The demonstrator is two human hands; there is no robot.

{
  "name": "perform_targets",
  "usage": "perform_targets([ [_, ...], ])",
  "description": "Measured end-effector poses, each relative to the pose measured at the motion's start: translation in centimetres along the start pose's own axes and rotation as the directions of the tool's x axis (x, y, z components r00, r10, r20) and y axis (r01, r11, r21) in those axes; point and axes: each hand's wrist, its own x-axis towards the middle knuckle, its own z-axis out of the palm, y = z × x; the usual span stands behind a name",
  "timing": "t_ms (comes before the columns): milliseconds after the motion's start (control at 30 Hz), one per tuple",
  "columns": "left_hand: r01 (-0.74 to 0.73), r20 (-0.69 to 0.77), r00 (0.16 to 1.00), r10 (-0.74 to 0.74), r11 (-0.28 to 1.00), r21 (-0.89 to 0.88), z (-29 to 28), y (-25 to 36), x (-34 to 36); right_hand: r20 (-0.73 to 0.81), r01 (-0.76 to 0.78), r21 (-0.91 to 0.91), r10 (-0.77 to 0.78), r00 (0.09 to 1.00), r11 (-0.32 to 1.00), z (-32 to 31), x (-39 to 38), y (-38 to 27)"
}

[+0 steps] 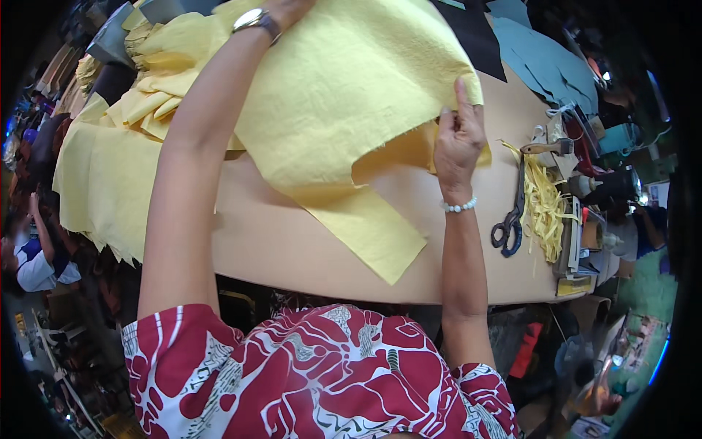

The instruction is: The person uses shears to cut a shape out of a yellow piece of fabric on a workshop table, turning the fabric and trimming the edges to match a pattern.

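Note:
A large piece of yellow cloth (336,95) is raised over the tan table (278,241), with a cut-out notch in its lower edge and a strip hanging toward me. My right hand (461,139), wearing a beaded bracelet, pinches the right edge of this cloth, the index finger pointing up. At the top edge of the view, my left hand (291,10) lies at the cloth's far left part, a watch on its wrist; its fingers are out of the picture. Dark-handled scissors (512,219) rest on the table to the right of my right forearm.
More yellow cloth (110,183) is heaped at the left, draping over the table edge. Thin yellow offcuts (542,212) and a wooden-handled brush (548,147) lie beyond the scissors. Black cloth (479,40) and light blue material (545,58) are at the back right. A person (40,256) is at the far left.

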Motion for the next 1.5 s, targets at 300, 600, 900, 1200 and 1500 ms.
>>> perform_targets([
  [300,0.000,-0.174,0.984,0.043,0.971,0.240,0.7,10.7,-1.1,0.202,-0.142,-0.384,0.233,0.951,0.913,0.8,0.9,8.2],
  [600,0.051,0.177,0.984,0.011,0.938,-0.344,3.7,22.1,-15.2,0.486,0.184,-0.060,-0.132,0.864,0.981,2.1,-7.7,-5.2],
  [900,0.069,0.241,0.971,-0.004,0.963,-0.262,2.4,22.0,-13.5,0.680,0.325,-0.086,-0.183,0.710,0.942,-3.8,-14.3,-7.4],
  [1200,0.278,0.483,0.873,0.060,0.754,-0.595,-11.6,22.4,-18.1,0.023,-0.132,-0.869,0.306,0.952,0.477,-17.4,-11.0,2.7],
  [1500,0.307,0.599,0.793,0.111,0.776,-0.551,-18.0,25.3,-22.8,0.208,-0.875,-0.152,0.880,0.427,0.460,-24.1,-6.8,7.1],
])
